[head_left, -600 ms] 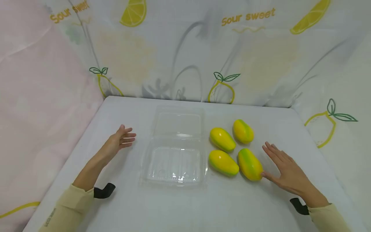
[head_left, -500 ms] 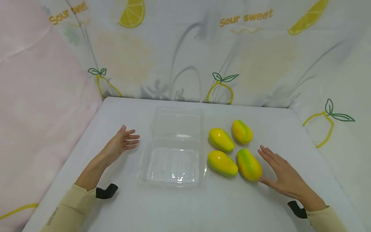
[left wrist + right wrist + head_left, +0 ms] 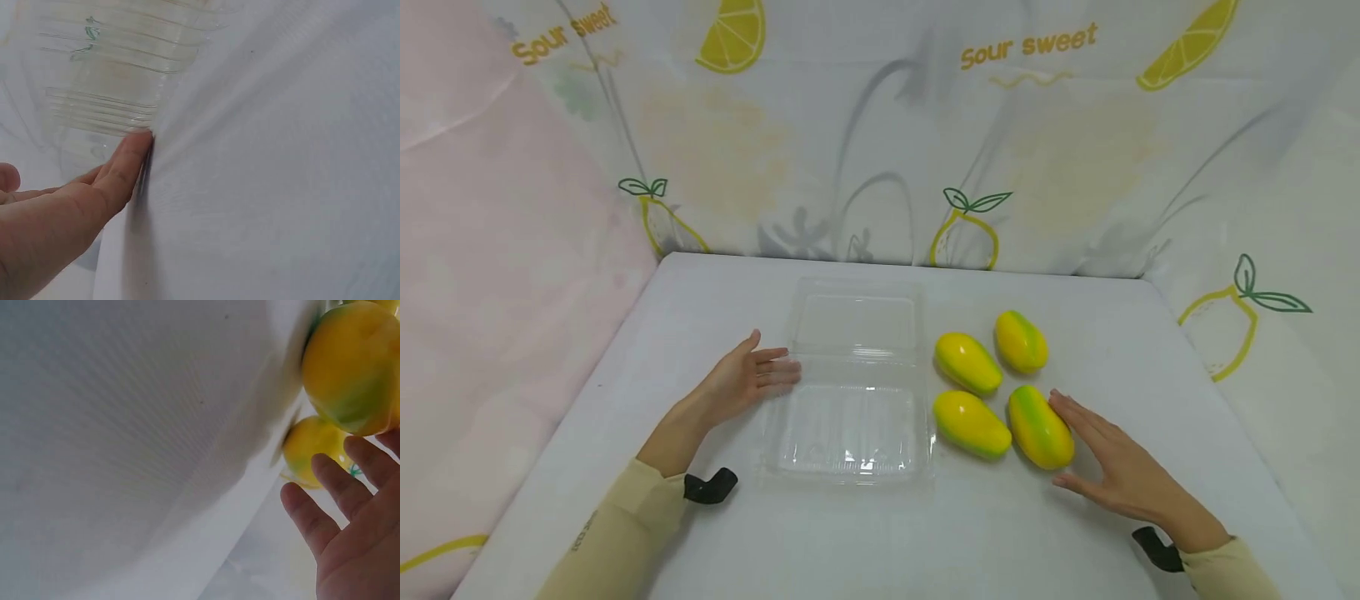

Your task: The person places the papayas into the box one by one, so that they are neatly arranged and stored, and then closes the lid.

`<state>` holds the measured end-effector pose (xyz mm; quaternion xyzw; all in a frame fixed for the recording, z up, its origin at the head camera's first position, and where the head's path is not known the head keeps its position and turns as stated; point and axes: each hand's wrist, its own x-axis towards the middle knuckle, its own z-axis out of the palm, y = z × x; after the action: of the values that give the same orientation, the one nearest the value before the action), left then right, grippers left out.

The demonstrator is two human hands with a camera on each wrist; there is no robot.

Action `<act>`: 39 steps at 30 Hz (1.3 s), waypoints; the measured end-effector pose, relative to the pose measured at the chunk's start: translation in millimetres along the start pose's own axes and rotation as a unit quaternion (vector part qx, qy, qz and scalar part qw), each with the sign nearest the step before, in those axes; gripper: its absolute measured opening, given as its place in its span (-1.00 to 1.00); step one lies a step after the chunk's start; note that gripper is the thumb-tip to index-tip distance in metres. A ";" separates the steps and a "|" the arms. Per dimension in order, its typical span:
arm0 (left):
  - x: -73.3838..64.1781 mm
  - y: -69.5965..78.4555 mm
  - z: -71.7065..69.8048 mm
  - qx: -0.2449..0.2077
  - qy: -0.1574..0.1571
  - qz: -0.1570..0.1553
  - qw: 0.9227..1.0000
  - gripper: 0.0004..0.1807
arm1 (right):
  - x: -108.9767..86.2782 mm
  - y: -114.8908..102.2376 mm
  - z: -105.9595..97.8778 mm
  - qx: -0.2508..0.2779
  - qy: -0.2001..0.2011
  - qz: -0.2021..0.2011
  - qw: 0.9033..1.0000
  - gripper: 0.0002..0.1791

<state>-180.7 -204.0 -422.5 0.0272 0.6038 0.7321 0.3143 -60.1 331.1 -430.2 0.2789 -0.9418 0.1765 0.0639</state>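
Observation:
A clear plastic clamshell box point(image 3: 850, 425) lies unfolded on the white table, its lid half point(image 3: 859, 321) toward the back. My left hand point(image 3: 741, 383), fingers straight, is at the box's left edge; in the left wrist view its fingertips point(image 3: 139, 140) appear to meet the ribbed plastic. Several yellow-green mangoes sit right of the box. My right hand point(image 3: 1123, 467) is beside the front right mango point(image 3: 1041, 427), fingers extended and thumb apart, holding nothing. In the right wrist view that mango point(image 3: 353, 369) is just beyond the fingers; whether they touch cannot be told.
Other mangoes point(image 3: 967, 363) point(image 3: 972, 424) point(image 3: 1021, 342) lie close together beside the box. The white table point(image 3: 865, 542) ends at a lemon-print cloth point(image 3: 880, 125) behind and a pink cloth point(image 3: 512, 250) on the left. A black wrist mount point(image 3: 710, 486) juts from the left sleeve.
My left hand has moved right, from bare table to the box's left edge. My right hand has shifted slightly left, closer to the front right mango. Box and mangoes keep their places.

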 end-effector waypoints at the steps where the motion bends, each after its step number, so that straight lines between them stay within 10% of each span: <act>1: 2.4 -1.6 -0.2 0.001 -0.005 0.003 1.000 -0.15 | 0.0 -0.4 0.3 0.006 -0.003 0.002 1.000 0.11; 39: 15.8 -18.9 -5.4 0.009 -0.017 0.035 0.999 -0.42 | 39.7 -9.5 -22.0 0.077 0.052 -0.069 0.993 0.05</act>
<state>-187.6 -199.5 -446.3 0.0637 0.6036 0.7367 0.2983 -87.6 311.8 -398.2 0.3377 -0.8994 0.2577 0.1030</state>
